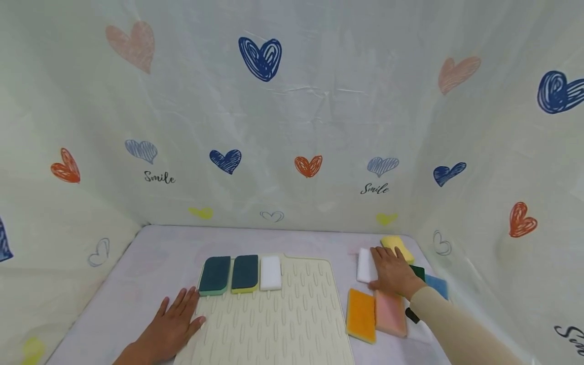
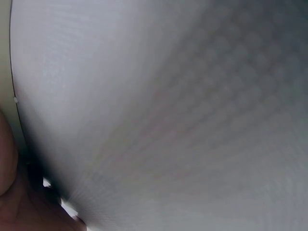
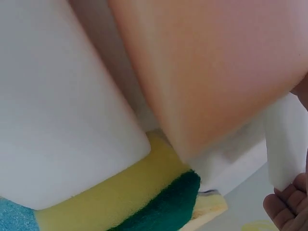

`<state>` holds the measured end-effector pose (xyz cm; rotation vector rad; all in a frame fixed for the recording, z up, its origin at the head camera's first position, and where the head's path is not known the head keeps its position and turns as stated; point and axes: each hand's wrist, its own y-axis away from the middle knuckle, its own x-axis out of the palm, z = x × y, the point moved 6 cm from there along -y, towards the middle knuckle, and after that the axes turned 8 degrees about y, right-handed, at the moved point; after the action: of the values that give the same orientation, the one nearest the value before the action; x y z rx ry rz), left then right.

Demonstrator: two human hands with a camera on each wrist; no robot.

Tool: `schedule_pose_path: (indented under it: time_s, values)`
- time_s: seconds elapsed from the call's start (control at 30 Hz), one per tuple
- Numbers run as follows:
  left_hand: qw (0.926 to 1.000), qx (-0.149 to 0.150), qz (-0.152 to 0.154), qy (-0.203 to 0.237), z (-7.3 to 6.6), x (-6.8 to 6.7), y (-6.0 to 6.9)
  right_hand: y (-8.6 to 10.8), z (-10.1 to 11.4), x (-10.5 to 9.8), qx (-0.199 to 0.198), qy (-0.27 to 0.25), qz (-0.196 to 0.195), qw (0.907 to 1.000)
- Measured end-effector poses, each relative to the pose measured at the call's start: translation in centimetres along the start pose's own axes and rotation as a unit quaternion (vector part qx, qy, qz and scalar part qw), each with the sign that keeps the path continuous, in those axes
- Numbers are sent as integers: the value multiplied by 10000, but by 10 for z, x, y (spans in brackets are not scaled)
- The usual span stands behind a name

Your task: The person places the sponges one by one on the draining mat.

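My left hand (image 1: 171,324) lies flat at the left edge of a cream ribbed mat (image 1: 274,334), its fingers straight and spread, holding nothing. My right hand (image 1: 392,271) reaches over a group of sponges at the right and grips a white sponge (image 1: 364,266) between thumb and fingertips. In the right wrist view this white sponge (image 3: 286,144) stands between the thumb and the curled fingers (image 3: 279,211). Under the right hand and wrist lie a pink sponge (image 1: 390,314) and a dark green scouring pad (image 1: 417,272), partly hidden. The left wrist view shows mostly blurred tabletop.
Along the mat's back edge sit two dark green-topped sponges (image 1: 215,274) (image 1: 245,272) and a white sponge (image 1: 271,272). Near the right hand are an orange sponge (image 1: 361,315), a yellow sponge (image 1: 396,246) and a blue sponge (image 1: 437,287). Heart-printed curtains (image 1: 292,116) enclose the table.
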<state>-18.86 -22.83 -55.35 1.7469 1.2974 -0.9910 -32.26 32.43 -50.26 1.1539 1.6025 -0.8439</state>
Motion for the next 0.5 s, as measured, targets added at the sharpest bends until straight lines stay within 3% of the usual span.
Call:
schedule_pose_path:
  time_s: [0.27,0.5]
  values:
    - [9999,53,-104,-115,0,1,0,-5,2,-9,-183,72,-469,9987]
    - [10000,-20,5,6,1,1,-1,-12,9,-19,-327,183,-872,9955]
